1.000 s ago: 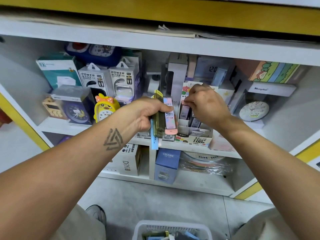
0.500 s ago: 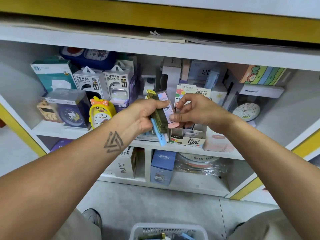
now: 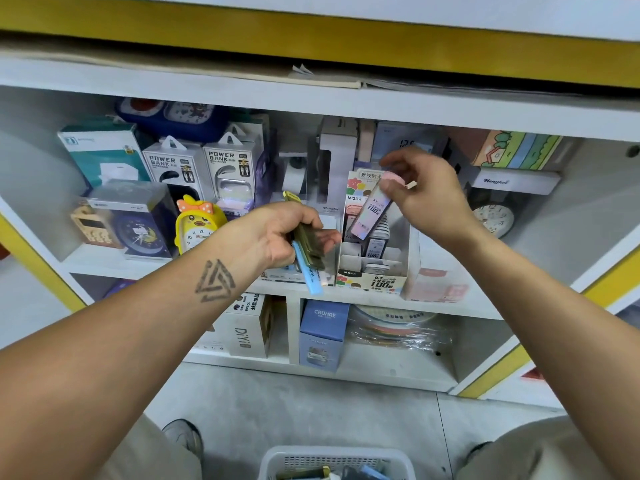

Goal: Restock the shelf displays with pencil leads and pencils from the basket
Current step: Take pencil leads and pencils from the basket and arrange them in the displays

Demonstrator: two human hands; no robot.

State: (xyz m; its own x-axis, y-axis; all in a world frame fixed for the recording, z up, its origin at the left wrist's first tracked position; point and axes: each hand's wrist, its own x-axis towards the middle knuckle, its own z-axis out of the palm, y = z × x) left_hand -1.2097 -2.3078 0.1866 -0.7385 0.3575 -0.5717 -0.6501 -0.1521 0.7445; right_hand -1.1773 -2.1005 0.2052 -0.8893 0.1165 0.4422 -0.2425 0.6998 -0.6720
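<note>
A white shelf unit (image 3: 346, 102) with yellow edging holds boxed power banks, clocks and stationery. On its middle board stands an open white cardboard display box printed with flowers (image 3: 372, 277), partly filled with lead cases. Below, on the grey floor, the rim of a white perforated plastic basket (image 3: 336, 459) shows. The left hand (image 3: 273, 235) has its fingers curled round a bunch of slim olive-green and light-blue lead cases (image 3: 308, 251), just left of the display box. The right hand (image 3: 427, 199) pinches, between thumb and fingers, the pink cap of one pale lilac pencil-lead case (image 3: 370, 211), tilted above the display box.
</note>
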